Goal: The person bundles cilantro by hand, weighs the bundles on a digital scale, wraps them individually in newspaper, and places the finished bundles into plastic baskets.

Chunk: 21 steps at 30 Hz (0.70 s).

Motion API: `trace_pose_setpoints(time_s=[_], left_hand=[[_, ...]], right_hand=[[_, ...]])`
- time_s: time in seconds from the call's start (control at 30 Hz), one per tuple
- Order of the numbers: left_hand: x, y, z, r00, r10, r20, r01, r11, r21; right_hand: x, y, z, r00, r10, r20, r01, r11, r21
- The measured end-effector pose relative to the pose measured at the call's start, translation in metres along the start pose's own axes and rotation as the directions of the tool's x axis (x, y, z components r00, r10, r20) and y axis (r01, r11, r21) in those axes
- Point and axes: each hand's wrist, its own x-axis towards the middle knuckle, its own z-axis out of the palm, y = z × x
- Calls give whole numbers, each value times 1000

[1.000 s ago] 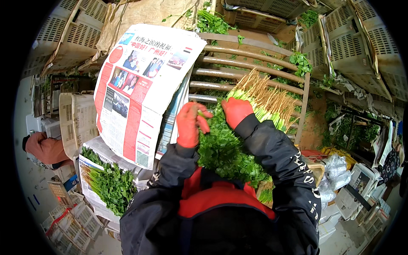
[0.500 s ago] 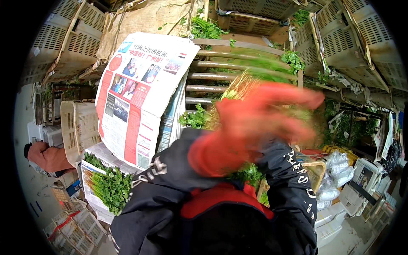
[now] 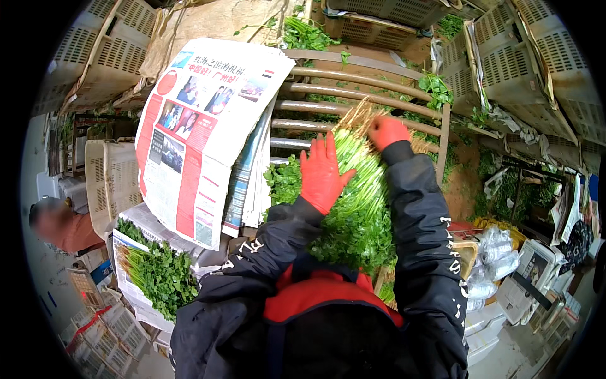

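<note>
My left hand in a red glove lies open, fingers stretched over the left side of a pile of leafy greens with pale stems and brown roots. My right hand, also gloved red, is curled closed at the root end, apparently gripping the roots; its fingertips are hidden. The pile rests on a slatted metal rack. To its left is a thick stack of newspapers. Lower left, another bunch of greens lies on newspaper sheets.
A person in rust-coloured clothing is at the far left beside a beige crate. Stacked plastic crates stand around the back and sides. Silvery wrapped bundles and folded newspapers sit at lower right.
My left hand, pinched a second ago, swept right in a blur and now lies flat, left of the stems. My right hand moved up to the roots. The stems now lie more upright.
</note>
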Motion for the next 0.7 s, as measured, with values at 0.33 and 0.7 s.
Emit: trace_pose_setpoints(time_s=[0.33,0.7], left_hand=[[1,7,-3,997,-34,66,31,999,39],[2,-6,-1,999,13,-33,-17,992,-125]], right_hand=[[-2,-10,-1,990,-139,28,123,939,321],[-28,98,-70,840,537,-76,-87,272,958]])
